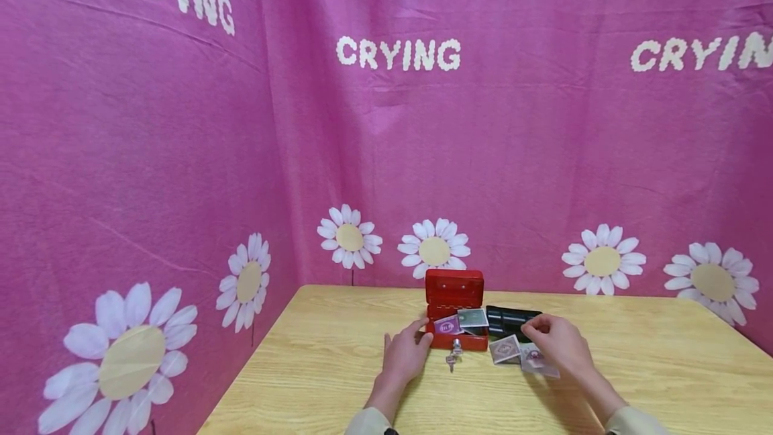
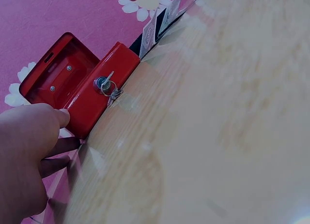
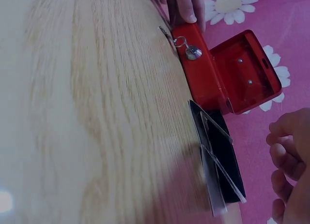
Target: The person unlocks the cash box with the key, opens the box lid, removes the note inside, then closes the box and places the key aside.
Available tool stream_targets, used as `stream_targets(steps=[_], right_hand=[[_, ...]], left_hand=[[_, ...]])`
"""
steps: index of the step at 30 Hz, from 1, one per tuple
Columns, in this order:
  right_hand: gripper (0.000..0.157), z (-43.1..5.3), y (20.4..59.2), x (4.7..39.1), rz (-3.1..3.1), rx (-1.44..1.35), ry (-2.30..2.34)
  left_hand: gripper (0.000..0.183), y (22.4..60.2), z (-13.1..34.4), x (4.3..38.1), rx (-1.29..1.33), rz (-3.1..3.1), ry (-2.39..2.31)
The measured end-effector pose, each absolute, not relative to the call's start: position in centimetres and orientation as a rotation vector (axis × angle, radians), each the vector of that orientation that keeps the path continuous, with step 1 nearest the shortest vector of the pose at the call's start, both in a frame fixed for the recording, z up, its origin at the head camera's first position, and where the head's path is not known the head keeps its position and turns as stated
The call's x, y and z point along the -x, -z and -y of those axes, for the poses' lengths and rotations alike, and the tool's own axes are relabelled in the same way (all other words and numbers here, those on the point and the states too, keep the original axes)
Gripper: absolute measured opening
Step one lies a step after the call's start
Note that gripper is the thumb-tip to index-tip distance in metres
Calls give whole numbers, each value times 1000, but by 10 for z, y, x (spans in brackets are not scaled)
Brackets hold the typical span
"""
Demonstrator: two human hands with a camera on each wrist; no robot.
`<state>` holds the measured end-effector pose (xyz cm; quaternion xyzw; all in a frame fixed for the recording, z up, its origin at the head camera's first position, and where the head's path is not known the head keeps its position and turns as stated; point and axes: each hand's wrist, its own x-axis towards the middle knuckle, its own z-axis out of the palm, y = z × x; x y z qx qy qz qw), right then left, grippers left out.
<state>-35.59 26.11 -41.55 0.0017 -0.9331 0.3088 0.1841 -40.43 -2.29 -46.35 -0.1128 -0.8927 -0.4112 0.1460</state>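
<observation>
A small red cash box (image 1: 457,343) stands on the table with its lid raised. Keys on a ring (image 1: 451,361) hang from its front lock. Inside lie a purple card-like piece (image 1: 447,326) and a greenish one (image 1: 473,317). My left hand (image 1: 406,354) touches the box's left end, thumb at the front corner. To the right is a black compartmented tray (image 1: 501,321), with a brownish bordered card (image 1: 504,349) and a clear-edged card (image 1: 534,358) in front, propped at a slant. Close over the tray, my right hand (image 1: 561,341) has curled fingers and nothing visible between them.
The light wooden table (image 1: 338,327) meets a pink cloth backdrop (image 1: 483,153) at its back and left. White daisies and lettering are printed on the cloth. Box and tray stand side by side toward the table's back edge.
</observation>
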Motion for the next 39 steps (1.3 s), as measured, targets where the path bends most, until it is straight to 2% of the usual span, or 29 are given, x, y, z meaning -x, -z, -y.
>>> stream_targets(steps=[39], right_hand=[[25,-214,418,396,2731,-67,-967]], left_hand=[[38,464,24,406,300,2584,1198]])
